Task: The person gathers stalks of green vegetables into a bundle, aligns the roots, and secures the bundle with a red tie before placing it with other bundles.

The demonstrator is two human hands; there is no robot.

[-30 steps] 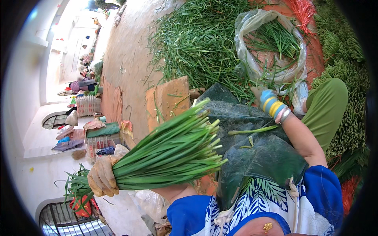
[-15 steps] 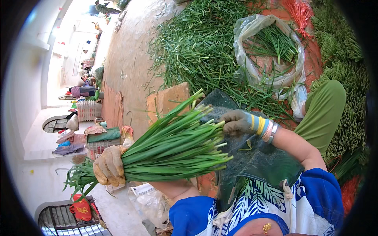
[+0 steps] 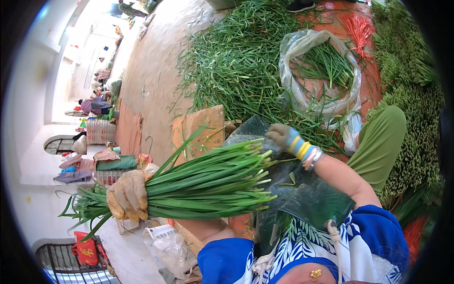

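Observation:
A thick bunch of garlic chives [image 3: 208,182] lies across in front of me, its pale cut ends to the right and its leaf tips drooping at the far left. My left hand [image 3: 127,195], in a stained cream glove, is wrapped round the leafy end. Beside the upper cut ends is my right hand [image 3: 283,137], in a grey glove with blue and yellow bands at the wrist. Its fingers are curled closed; whatever they may hold is hidden. A thin stalk sticks out from the bunch just below it. Dark plastic sheeting [image 3: 317,194] covers my lap.
Loose green leaves [image 3: 236,66] are heaped on the floor ahead. A clear plastic bag [image 3: 286,66] stands open with chives inside. Red ties [image 3: 357,33] lie beyond it. Many bundled stalks [image 3: 406,137] line the right side. A wooden board [image 3: 201,130] is beyond the bunch.
My right hand has risen slightly away from the cut ends. The bunch has tilted flatter, with my left hand a little further left. A dark shoe now shows at the top.

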